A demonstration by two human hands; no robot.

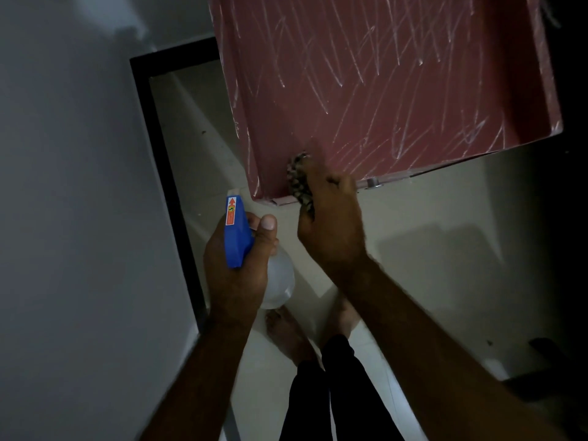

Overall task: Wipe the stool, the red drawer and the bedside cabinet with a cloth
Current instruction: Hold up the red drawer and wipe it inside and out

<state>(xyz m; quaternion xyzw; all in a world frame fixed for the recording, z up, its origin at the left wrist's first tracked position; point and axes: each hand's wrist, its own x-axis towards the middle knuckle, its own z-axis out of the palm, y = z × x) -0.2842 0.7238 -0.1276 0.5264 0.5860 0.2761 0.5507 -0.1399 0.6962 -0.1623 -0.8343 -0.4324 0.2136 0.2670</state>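
Right hand (331, 214) presses a bunched patterned cloth (297, 178) onto the red drawer (381, 84) at its near-left corner; left hand (237, 265) grips a spray bottle (237, 232). White scribble marks cover most of the surface, so this wipe looks barely begun. Stool and bedside cabinet not identifiable here.

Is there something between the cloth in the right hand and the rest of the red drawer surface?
Nothing visible. The right hand holds the cloth against the red drawer near its corner; the streaked surface beyond lies bare. The spray bottle in the left hand is beside the drawer.
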